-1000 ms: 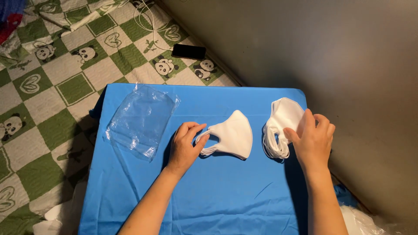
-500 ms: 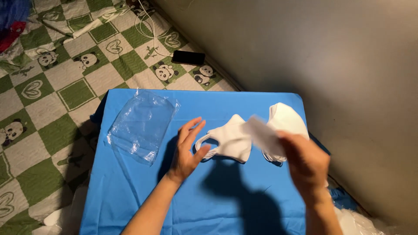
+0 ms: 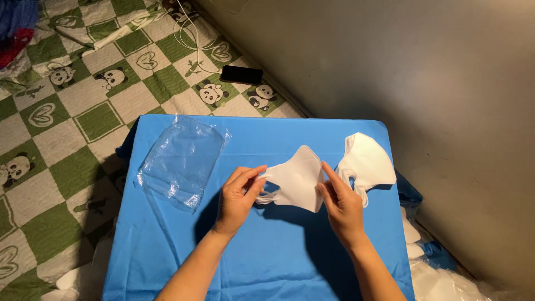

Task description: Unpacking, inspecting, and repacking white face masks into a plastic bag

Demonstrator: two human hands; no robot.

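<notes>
A blue worktop (image 3: 267,267) stands close to a plain grey-brown wall (image 3: 423,83) that runs diagonally along the right side. To the left and behind lies a quilt (image 3: 72,111) in green and white checks, printed with pandas and hearts, with a black phone (image 3: 241,74) and a thin white cable (image 3: 186,33) lying on it near the wall. The light is dim and warm, and soft shadows fall on the blue cover.

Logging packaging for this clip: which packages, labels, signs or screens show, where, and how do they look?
Clear plastic bag: flat, crinkled, see-through, lying on the blue table's left part, beside the left hand.
Phone: black slab with a dark screen, on the green-and-white checked cloth beyond the table.
</notes>
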